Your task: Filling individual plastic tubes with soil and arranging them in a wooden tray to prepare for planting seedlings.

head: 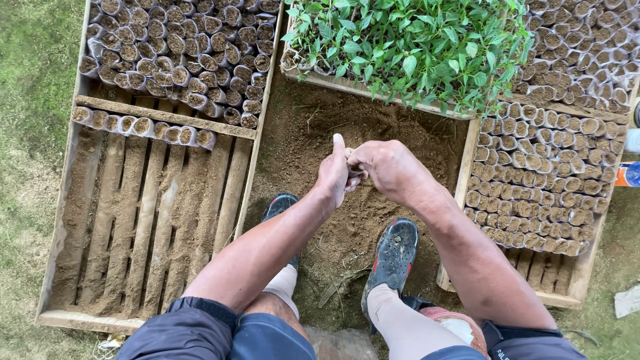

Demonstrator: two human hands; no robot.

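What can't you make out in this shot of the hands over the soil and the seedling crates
Head view only:
- What the left hand and right hand pinch between them: the fingers cover it.
- The far side of the seedling tray: cut off by the top edge.
- The right crate: its near end lies behind the right forearm.
- The blue and orange thing: cut by the right edge.
- The left shoe: mostly under the left arm.

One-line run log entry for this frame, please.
left hand + right hand: together over soil pile, gripping a small item | left crate: part-filled
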